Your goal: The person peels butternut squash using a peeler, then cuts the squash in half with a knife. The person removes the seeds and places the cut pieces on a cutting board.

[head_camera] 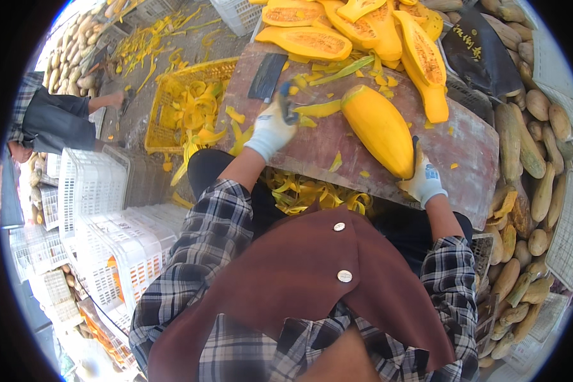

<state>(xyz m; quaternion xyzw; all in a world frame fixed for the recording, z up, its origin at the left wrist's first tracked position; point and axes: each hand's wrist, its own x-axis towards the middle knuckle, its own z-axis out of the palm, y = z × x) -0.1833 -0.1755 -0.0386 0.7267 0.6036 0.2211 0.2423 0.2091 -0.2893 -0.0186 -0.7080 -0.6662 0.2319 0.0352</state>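
Observation:
A peeled orange-yellow squash (pixel 379 131) lies on the worn reddish board (pixel 315 138) in front of me. My right hand (pixel 421 177), in a white glove with dark finger coating, grips the squash's near end. To the left of the squash, my gloved left hand (pixel 278 123) is closed around a small blue-and-dark tool (pixel 286 100), blurred, perhaps a peeler. A long strip of peel (pixel 319 109) lies between this tool and the squash. A cleaver (pixel 267 76) with a dark blade rests flat just beyond my left hand. Halved squashes (pixel 305 42) showing seeds are piled at the board's far edge.
A yellow plastic crate (pixel 153 119) of peelings stands left of the board. More peelings (pixel 315 193) lie below its near edge. White crates (pixel 93 191) are stacked at the left, near a seated person (pixel 57 119). Unpeeled squashes (pixel 537 143) and a black bag (pixel 482 52) are at the right.

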